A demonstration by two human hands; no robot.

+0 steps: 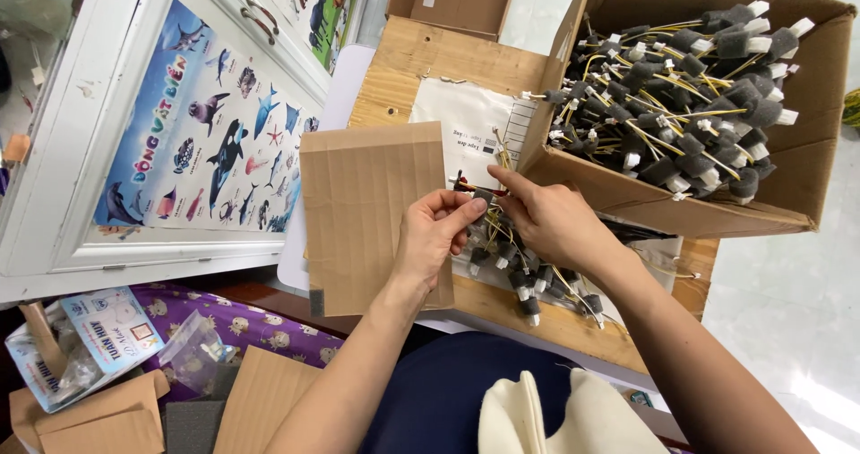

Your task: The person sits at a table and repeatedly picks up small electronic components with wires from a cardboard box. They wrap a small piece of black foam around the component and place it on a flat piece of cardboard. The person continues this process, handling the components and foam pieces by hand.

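Wooden board (421, 55) under both hands: left hand (433, 239) and right hand (551, 221) bent inward, fingertips pinching one foam-tipped wire (479, 190) above a loose pile (528, 279). Pinched ends partly hidden by fingers.

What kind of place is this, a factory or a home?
Probably a home used for piecework. A cardboard box brims with foam-tipped wire pieces, the hands work on a small wooden table, and a children's sea-animal poster hangs on a white cabinet.
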